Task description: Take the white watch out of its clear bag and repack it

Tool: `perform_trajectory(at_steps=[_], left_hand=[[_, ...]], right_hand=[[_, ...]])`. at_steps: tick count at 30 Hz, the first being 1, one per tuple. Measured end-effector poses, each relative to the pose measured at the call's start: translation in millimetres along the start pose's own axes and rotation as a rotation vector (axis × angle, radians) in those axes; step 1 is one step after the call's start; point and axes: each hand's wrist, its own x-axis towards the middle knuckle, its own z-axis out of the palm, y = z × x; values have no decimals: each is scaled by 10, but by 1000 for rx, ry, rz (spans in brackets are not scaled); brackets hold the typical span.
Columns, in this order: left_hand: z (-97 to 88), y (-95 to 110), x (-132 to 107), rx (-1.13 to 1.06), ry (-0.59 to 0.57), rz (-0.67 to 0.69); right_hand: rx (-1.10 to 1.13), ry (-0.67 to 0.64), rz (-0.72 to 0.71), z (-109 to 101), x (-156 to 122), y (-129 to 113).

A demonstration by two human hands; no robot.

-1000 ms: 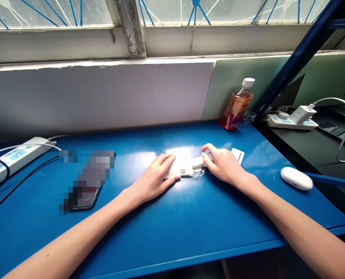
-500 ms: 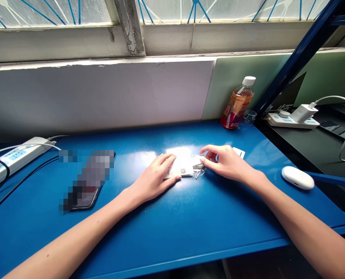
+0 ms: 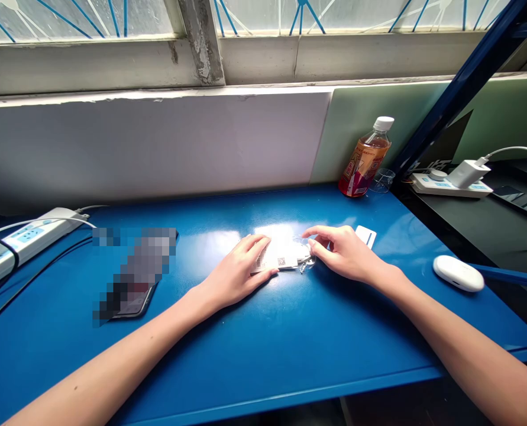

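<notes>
A small white paper box [image 3: 281, 254] with a printed QR code lies on the blue table, bright with glare. My left hand [image 3: 241, 267] is closed around its left end, thumb along the near edge and fingers over the top. Crinkled clear plastic wrap [image 3: 306, 264] with something white inside sticks out at the box's right end. My right hand [image 3: 340, 253] bends its fingers round that wrap, thumb and fingertips at its right edge. What lies inside the plastic is too small to make out.
A black phone [image 3: 139, 302], partly blurred out, lies left, near a white power strip [image 3: 32, 234] with cables. At the back right stand a drink bottle [image 3: 365, 158] and a clear cup [image 3: 382, 180]. A white card [image 3: 367, 236] and white oval case [image 3: 458, 273] lie right.
My right hand has shifted slightly over the plastic, and the white piece inside sits nearer the box. My left hand stays on the box. The view has shifted slightly.
</notes>
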Motion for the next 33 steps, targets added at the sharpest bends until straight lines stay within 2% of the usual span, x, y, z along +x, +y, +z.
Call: perform_trajectory(at_steps=[7,14,20,23,28,30,33], left_hand=[[9,-14,-2,3,12,20],[14,-16,0,39,8,46],[14,-22,10,147,-24,117],[30,-37,6,189,-30,124],[46,-26,6,277,-86,136],[35,-8,13,286,-112,134],[1,20,26,277,-159,143]], right_hand=[[160,-31,28,56,-9,-13],[373,-150,20,105,-25,-46],[421,-149,59,126,0,7],[332,-79,42,109,11,24],[-113,203,-65,82,18,67],[-163,235,-65,80,20,76],[-58,186,-27,79,16,60]])
